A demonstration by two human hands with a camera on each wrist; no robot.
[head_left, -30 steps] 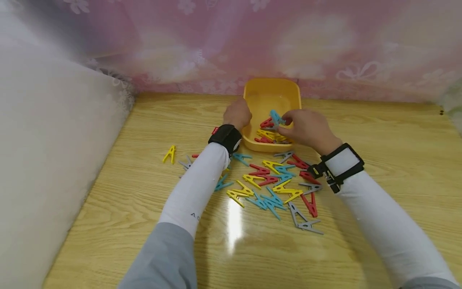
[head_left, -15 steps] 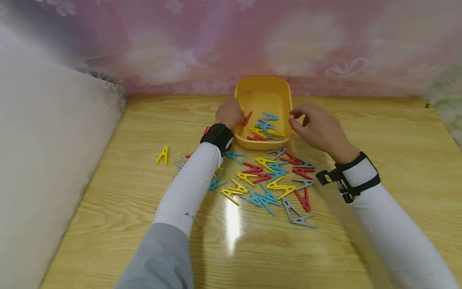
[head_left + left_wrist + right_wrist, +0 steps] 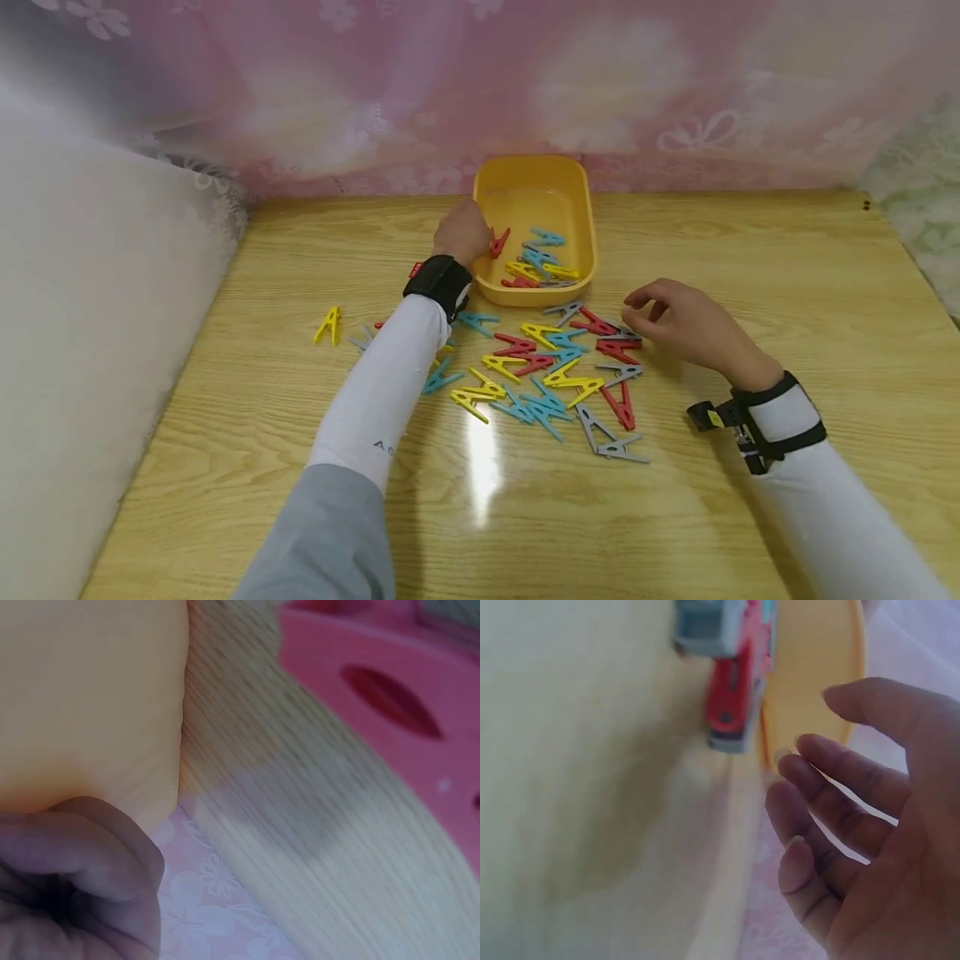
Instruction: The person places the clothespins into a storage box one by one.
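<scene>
Plastic clothespins in red, yellow, blue and grey lie scattered on the wooden table, among them a grey clothespin (image 3: 622,450). A yellow basin (image 3: 589,225) stands behind them with several clothespins inside. My left hand (image 3: 461,232) has its fingers curled at the basin's left rim and seems to grip it; the fingertips are hidden in the head view. Just inside that rim, beside the hand, is a red clothespin (image 3: 498,242). My right hand (image 3: 693,329) hovers right of the pile, near a red clothespin (image 3: 619,351), its fingers loosely bent with nothing between them.
A pink floral cloth (image 3: 412,100) hangs behind the table, and a white padded surface (image 3: 112,292) borders it on the left. One yellow clothespin (image 3: 327,325) lies apart at the left. My left sleeve (image 3: 375,392) covers some clothespins.
My right hand let go of a blue clothespin inside the basin, then moved out rightward and toward me to the pile's right edge. The left hand stays at the basin's left rim.
</scene>
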